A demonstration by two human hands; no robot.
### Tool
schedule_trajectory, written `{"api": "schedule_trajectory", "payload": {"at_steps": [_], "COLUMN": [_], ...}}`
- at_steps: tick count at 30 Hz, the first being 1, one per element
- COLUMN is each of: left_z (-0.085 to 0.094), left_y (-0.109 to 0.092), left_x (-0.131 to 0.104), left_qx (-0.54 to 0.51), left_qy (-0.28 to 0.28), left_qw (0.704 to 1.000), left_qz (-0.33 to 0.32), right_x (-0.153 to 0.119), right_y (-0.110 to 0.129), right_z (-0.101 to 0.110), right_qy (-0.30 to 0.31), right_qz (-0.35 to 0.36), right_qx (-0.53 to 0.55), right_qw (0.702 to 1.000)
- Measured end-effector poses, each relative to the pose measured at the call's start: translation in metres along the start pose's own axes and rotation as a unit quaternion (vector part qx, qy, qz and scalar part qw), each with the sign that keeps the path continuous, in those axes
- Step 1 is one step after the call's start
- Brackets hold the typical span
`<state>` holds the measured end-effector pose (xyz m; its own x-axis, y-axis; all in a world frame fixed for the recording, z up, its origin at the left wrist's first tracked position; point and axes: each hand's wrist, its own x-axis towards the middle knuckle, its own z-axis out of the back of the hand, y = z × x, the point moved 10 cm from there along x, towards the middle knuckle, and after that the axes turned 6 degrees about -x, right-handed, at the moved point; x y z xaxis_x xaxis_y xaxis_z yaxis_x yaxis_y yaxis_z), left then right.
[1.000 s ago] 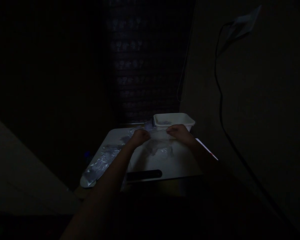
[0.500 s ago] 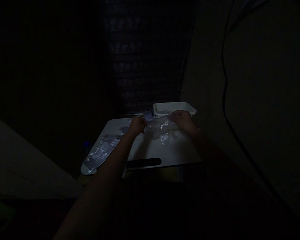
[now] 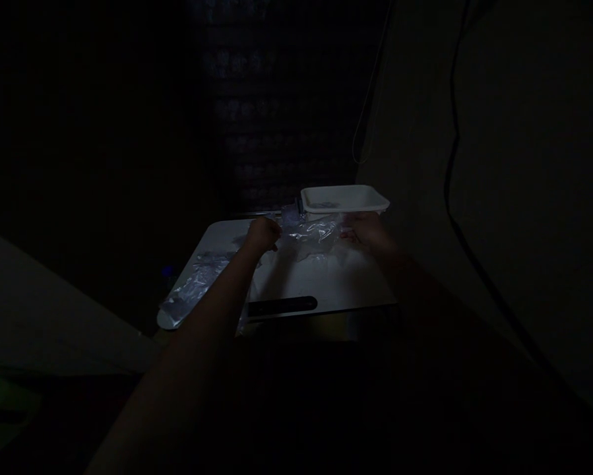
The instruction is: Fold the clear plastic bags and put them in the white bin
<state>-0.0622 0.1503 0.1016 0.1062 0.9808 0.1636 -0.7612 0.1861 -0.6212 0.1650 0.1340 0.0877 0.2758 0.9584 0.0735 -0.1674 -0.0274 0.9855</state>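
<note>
A clear, crinkled plastic bag point(image 3: 313, 231) is stretched between my two hands above a white table point(image 3: 326, 287). My left hand point(image 3: 263, 235) pinches its left end, fingers closed. The right end is gripped by my right hand point(image 3: 368, 231), which is near the front of a white tub point(image 3: 345, 198). More clear plastic point(image 3: 194, 287) lies on the table's left part, beside my left forearm. The scene is very dark, so what the bag holds, if anything, cannot be made out.
A dark slot point(image 3: 283, 305) runs along the table's front edge. Behind the tub's left side is a small bluish plastic item point(image 3: 291, 214). A blue-capped object point(image 3: 167, 271) stands left of the table. A black cable point(image 3: 452, 152) hangs on the right wall.
Both hands still hold the bag, which is now spread a little wider as my left hand has shifted left. The table and tub appear slightly higher in view.
</note>
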Motion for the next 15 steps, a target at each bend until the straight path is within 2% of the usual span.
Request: {"api": "schedule_trajectory", "payload": {"at_steps": [6,11,15], "left_z": [0.001,0.0,-0.003], "left_y": [0.013,0.017,0.024], "left_x": [-0.001,-0.001,0.0], "left_qx": [-0.063,-0.126,-0.233], "left_qy": [-0.019,-0.027,-0.046], "left_qw": [0.995,0.988,0.965], "left_qz": [0.071,0.089,0.109], "right_x": [-0.004,-0.002,0.0], "right_y": [-0.001,0.003,0.0], "right_z": [-0.008,-0.008,-0.007], "right_qy": [0.034,0.042,0.042], "right_qz": [-0.026,0.009,0.009], "right_qx": [0.055,0.054,0.049], "right_qw": [0.998,0.998,0.998]}}
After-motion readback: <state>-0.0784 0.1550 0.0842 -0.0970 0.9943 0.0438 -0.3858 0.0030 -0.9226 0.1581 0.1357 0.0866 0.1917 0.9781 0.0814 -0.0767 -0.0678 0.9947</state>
